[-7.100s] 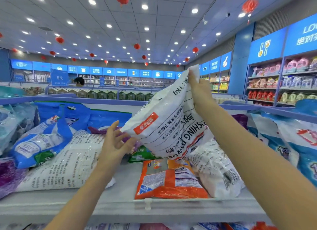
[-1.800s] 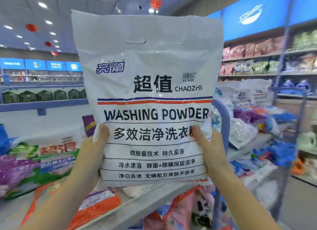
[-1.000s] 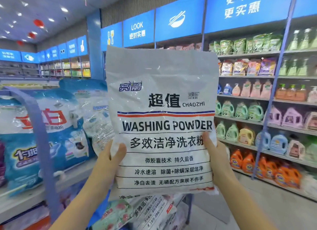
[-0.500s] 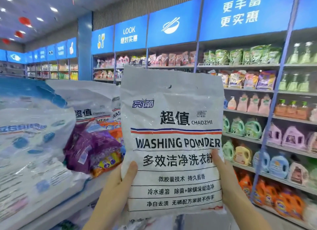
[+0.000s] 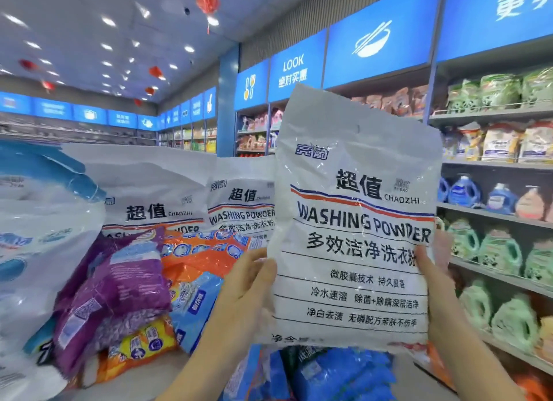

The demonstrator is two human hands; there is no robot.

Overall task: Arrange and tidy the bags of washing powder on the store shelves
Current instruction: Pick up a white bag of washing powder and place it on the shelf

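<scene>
White plastic bag of washing powder (image 5: 356, 221) at centre right of frame, label to camera, tilted clockwise where half a second ago upright. Lower left edge clasped by left grip (image 5: 245, 296), lower right edge by right grip (image 5: 434, 281), both curled round it. Held in the air, beside the shelf (image 5: 143, 379). Two matching white bags (image 5: 155, 197) upright at centre left, more exposed than before. Heaped in front: purple bag (image 5: 119, 281), orange bag (image 5: 203, 251). Blue-and-white bag (image 5: 39, 236) filling far left. Detergent bottles (image 5: 493, 251) on wall shelves, right.

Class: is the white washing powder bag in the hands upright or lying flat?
Upright: held bag faces the camera, text reading right way up.
</scene>
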